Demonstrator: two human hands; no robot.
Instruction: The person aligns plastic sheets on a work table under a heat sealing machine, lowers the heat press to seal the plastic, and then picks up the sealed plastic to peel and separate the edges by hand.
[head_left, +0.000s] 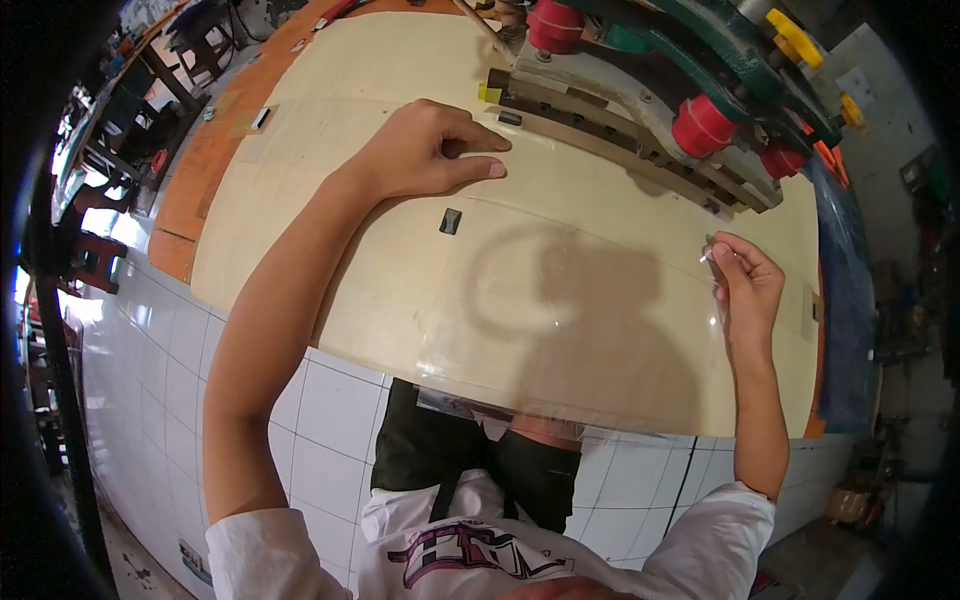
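Note:
My left hand (430, 150) rests on the cream-coloured tabletop (300, 180), thumb and forefinger apart and nothing visible between them. Just beyond its fingertips a small dark block (510, 118) sits by the machine's long metal bar (620, 130). A clear plastic sheet (470, 340) lies over the table, its near side reaching past the front edge. At its right side my right hand (752, 285) pinches the film between thumb and fingers, where it catches the light. Another small dark piece (451, 221) lies below my left hand.
A green machine arm (690, 65) with red knobs (705, 127) and a yellow knob (795, 38) overhangs the table's far right. Blue plastic sheeting (848, 300) hangs beyond the right end. White floor tiles (330, 400) and a red stool (98, 262) are at left.

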